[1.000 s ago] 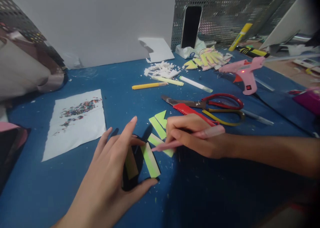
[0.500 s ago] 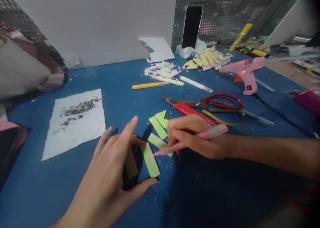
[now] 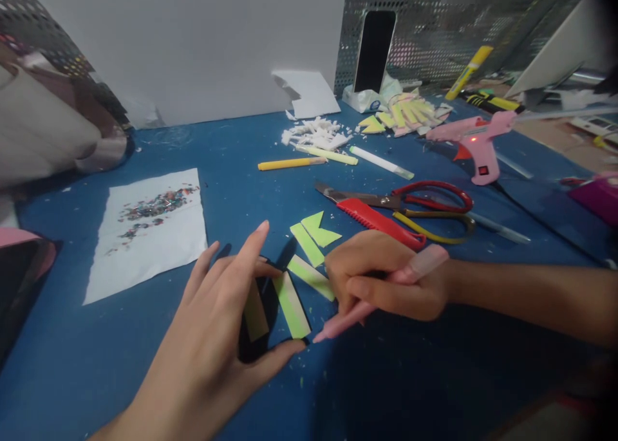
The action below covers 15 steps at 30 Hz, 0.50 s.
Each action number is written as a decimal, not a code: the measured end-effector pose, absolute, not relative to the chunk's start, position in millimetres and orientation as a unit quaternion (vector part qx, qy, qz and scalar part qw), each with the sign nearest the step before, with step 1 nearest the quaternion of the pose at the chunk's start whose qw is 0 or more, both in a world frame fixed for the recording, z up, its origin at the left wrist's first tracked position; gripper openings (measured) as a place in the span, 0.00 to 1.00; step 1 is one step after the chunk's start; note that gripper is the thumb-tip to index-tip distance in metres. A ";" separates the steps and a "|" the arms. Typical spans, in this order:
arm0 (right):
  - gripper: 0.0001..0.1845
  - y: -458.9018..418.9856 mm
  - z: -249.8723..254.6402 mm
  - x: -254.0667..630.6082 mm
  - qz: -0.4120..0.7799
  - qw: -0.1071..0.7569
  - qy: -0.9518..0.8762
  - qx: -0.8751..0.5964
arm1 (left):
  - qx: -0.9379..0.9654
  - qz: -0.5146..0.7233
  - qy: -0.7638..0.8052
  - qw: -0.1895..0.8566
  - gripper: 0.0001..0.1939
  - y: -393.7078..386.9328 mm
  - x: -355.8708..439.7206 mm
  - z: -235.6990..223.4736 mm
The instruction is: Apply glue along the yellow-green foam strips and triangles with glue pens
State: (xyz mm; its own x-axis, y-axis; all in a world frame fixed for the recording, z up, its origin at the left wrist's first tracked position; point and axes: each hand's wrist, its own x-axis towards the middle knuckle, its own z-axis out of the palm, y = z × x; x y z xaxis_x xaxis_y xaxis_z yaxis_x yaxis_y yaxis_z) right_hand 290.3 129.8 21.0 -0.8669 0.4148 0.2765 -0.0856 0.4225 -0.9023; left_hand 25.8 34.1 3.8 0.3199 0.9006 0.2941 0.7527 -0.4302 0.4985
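Note:
My left hand (image 3: 217, 344) arches over two light green strips on the blue table. Its thumb and a fingertip press the two ends of the brighter green strip (image 3: 291, 304), while the index finger sticks up. A duller strip (image 3: 255, 312) lies under the palm in shadow. My right hand (image 3: 386, 277) is closed on a pink pen-like tool (image 3: 345, 317). The tool's tip touches the table just right of the strip's near end, close to my left thumb. More green cut pieces (image 3: 313, 235) lie just beyond.
Red-and-yellow scissors (image 3: 425, 206) and a red cutter (image 3: 379, 221) lie behind my right hand. Farther back are a pink glue gun (image 3: 476, 141), yellow and white sticks (image 3: 290, 164), white scraps (image 3: 313, 132), a phone (image 3: 374, 51) and white board. A paper with glitter (image 3: 149, 232) lies left.
My right hand drew the pink tool toward me along the bright green strip, from its far part to its near end. My left hand stayed in place.

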 end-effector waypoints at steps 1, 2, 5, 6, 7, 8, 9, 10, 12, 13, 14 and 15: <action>0.21 130.4 20.6 291.0 0.527 0.241 -0.807 -0.108 | 0.800 0.269 0.518 0.140 0.48 34.3 26.0 4.1; 0.22 130.9 20.6 291.3 0.526 0.245 -0.804 -0.127 | 0.799 0.266 0.520 0.143 0.48 34.7 26.2 4.2; 0.23 130.7 21.7 291.1 0.512 0.243 -0.810 -0.150 | 0.798 0.267 0.520 0.145 0.48 36.0 26.5 4.2; 0.24 130.4 22.1 290.8 0.507 0.235 -0.818 -0.136 | 0.798 0.270 0.519 0.143 0.48 36.3 26.4 4.1; 0.24 130.1 22.4 290.4 0.502 0.232 -0.824 -0.122 | 0.799 0.272 0.517 0.142 0.48 36.4 26.3 4.0; 0.24 129.9 22.7 290.0 0.499 0.236 -0.826 -0.116 | 0.799 0.273 0.518 0.141 0.47 36.4 26.1 3.9; 0.24 129.9 22.9 289.6 0.498 0.242 -0.824 -0.119 | 0.798 0.271 0.519 0.142 0.47 36.2 25.9 3.8; 0.24 129.9 23.0 289.2 0.500 0.246 -0.821 -0.126 | 0.798 0.269 0.520 0.143 0.47 36.0 25.8 3.8; 0.24 130.3 22.8 288.8 0.508 0.252 -0.813 -0.131 | 0.800 0.265 0.520 0.143 0.48 35.6 25.6 3.4; 0.24 130.5 22.5 288.7 0.509 0.252 -0.813 -0.130 | 0.801 0.264 0.519 0.143 0.48 35.5 25.7 3.2; 0.24 130.8 22.3 288.7 0.506 0.251 -0.815 -0.130 | 0.801 0.264 0.518 0.142 0.48 35.5 25.7 2.9; 0.24 130.9 22.0 289.0 0.502 0.250 -0.817 -0.130 | 0.802 0.265 0.516 0.142 0.48 35.5 25.8 2.8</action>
State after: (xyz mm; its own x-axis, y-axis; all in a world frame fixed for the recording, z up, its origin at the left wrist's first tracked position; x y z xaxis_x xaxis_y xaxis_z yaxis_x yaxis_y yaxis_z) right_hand 289.0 130.9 22.0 -0.8411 0.4642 0.2777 -0.0382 0.4612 -0.8865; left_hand 25.8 35.5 2.8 0.3257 0.9033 0.2793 0.7529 -0.4265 0.5012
